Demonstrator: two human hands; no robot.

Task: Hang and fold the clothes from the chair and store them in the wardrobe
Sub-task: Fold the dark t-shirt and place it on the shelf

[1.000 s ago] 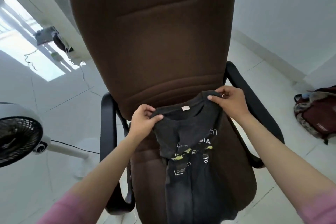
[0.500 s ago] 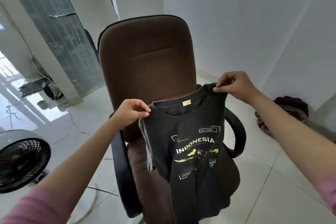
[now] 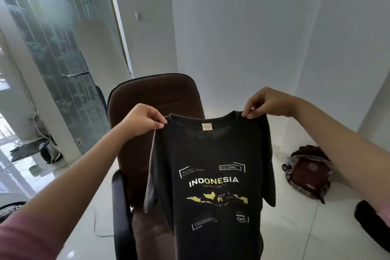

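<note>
i've got the dark indonesia t-shirt (image 3: 211, 175) hanging between my hands, in front of the brown office chair (image 3: 154, 99). left hand (image 3: 141, 121) and right hand (image 3: 266, 102) each pinch a shoulder; i'd keep both level and taut before folding.

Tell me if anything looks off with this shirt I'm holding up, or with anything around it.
Nothing is damaged or spilled. The dark T-shirt hangs straight, pinched at its shoulders by the left hand and right hand, print facing you. The only untidy thing is a maroon backpack slumped on the floor by the wall.
</note>
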